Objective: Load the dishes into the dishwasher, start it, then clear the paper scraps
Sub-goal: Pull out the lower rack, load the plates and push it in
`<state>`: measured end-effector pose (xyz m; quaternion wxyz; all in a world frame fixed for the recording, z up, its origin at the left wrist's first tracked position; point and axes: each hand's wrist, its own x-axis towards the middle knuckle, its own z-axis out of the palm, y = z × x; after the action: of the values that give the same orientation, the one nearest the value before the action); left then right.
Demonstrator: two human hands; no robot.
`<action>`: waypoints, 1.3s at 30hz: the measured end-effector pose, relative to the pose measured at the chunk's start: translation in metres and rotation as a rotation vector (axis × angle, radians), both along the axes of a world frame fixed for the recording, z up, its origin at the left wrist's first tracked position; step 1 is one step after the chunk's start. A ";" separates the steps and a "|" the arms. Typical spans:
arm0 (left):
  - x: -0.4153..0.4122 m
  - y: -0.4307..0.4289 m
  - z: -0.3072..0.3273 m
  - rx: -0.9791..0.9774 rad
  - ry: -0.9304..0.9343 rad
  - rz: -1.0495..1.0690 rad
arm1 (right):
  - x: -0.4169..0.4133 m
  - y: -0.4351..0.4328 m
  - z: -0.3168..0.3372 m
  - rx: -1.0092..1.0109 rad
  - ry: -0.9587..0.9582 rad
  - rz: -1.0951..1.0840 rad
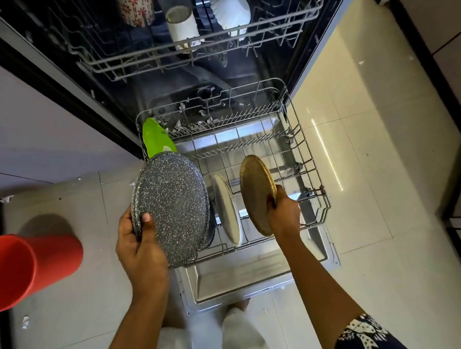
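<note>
The left hand (140, 240) gripped a speckled grey plate (172, 206) by its near rim, thumb pressed on the face and fingers curled behind, holding it tilted over the left side of the pulled-out lower rack (308, 175). The right hand (282, 211) pinched a brown plate (257, 194) at its edge, holding it upright on edge over the rack's tines, just right of a white plate (227, 209) already standing there. A green board (156, 139) leaned at the rack's far left corner, with paper scraps (178, 123) beside it. A white cup (184, 24) sat in the upper rack. A red bin (28, 267) stood on the floor at left.
</note>
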<state>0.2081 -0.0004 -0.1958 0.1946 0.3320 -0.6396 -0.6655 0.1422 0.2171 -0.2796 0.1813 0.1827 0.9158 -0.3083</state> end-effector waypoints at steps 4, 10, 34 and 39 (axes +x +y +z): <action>-0.001 -0.005 -0.004 -0.002 0.003 0.014 | 0.002 -0.005 -0.009 -0.014 0.026 0.041; -0.003 -0.008 -0.009 -0.006 0.016 0.018 | -0.003 -0.012 -0.026 0.014 0.012 0.072; 0.042 -0.017 -0.001 0.114 0.027 -0.199 | 0.031 -0.002 0.012 -0.656 0.016 -0.047; 0.064 0.003 0.008 0.215 -0.016 -0.361 | 0.078 0.010 0.041 -1.135 -0.245 -0.304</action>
<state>0.2721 0.0023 -0.1877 0.0306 0.2361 -0.6155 -0.7513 0.2205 0.2273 -0.2389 0.3087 0.2206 0.5442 -0.7483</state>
